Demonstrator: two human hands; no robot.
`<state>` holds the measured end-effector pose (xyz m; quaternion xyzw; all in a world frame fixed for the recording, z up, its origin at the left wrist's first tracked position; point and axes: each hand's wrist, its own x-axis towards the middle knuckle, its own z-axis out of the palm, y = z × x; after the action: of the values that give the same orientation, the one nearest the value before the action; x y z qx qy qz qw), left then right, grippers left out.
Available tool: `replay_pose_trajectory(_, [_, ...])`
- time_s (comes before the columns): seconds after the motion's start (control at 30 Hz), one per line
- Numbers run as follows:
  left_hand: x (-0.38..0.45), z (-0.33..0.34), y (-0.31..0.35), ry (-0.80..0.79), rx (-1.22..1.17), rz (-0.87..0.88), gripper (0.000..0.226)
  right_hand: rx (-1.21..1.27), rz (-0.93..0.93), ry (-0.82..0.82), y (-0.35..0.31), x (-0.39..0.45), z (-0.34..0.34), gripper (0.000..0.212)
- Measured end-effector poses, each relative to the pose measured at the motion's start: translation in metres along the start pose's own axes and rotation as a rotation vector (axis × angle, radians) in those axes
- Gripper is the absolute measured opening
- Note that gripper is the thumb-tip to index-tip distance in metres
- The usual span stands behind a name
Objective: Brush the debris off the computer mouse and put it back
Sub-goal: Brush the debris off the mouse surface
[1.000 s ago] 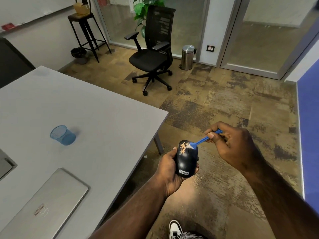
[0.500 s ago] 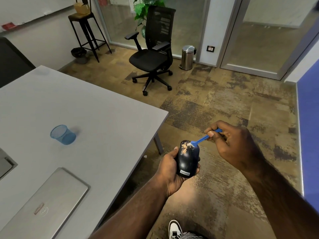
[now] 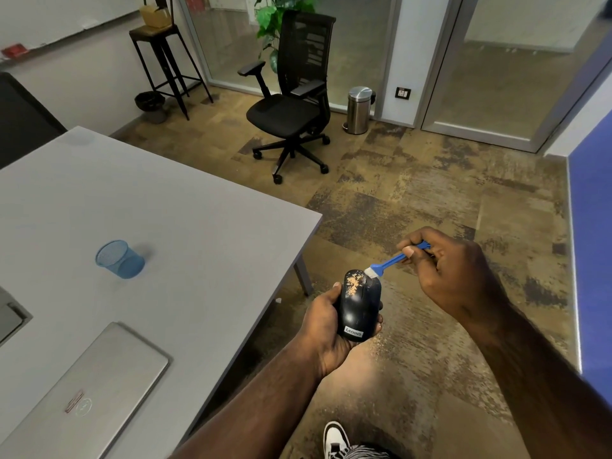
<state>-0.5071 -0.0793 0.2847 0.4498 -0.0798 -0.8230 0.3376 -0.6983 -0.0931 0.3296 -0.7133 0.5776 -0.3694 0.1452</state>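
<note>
- Since a second ago the blue brush (image 3: 394, 261) has shifted from the left part of the mouse's front end to its right front edge, and the tan patch of debris (image 3: 353, 286) looks a little thinner.
- The left hand (image 3: 326, 329) is wrapped around the black computer mouse (image 3: 360, 306), held off the worktop (image 3: 185, 226), out past its right edge and above the carpeted floor (image 3: 430, 200).
- The mouse is tilted with its logo end toward the person; the debris lies on the front left of its top.
- The right hand (image 3: 453, 276) is closed around the brush's handle, thumb and forefinger pinching it, and the pale bristles touch the mouse's upper right front.
- Fine tan specks lie on the floor under the hands.
- On the worktop, well apart from the mouse, a blue mesh cup (image 3: 120, 259) lies tipped on its side, and a closed silver laptop (image 3: 89, 392) rests near the nearer edge.
- A black office chair (image 3: 291, 104) and a small steel bin (image 3: 359, 109) stand across the room by the glass partition.
- A white shoe (image 3: 335, 438) shows at the bottom edge.
</note>
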Motion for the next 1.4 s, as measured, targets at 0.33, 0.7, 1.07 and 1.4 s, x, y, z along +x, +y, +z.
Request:
replay_pose_trajectory(0.33, [-0.001,0.002,0.001,-0.006,0.011,-0.018,0.059,0.026,-0.016,-0.037,-0.001,0.000,-0.002,0.013])
replay_pose_trajectory(0.7, [-0.002,0.001,0.001,0.015,0.020,-0.002,0.059,0.010,-0.027,-0.068,-0.005,-0.002,-0.004,0.014])
replay_pose_trajectory(1.07, [-0.001,0.003,0.000,0.030,0.051,0.006,0.058,0.119,-0.098,-0.030,-0.012,-0.007,-0.003,0.010])
replay_pose_trajectory(1.4, [-0.002,0.002,-0.003,0.036,0.060,-0.008,0.057,-0.046,0.075,0.035,-0.004,0.000,0.012,0.011])
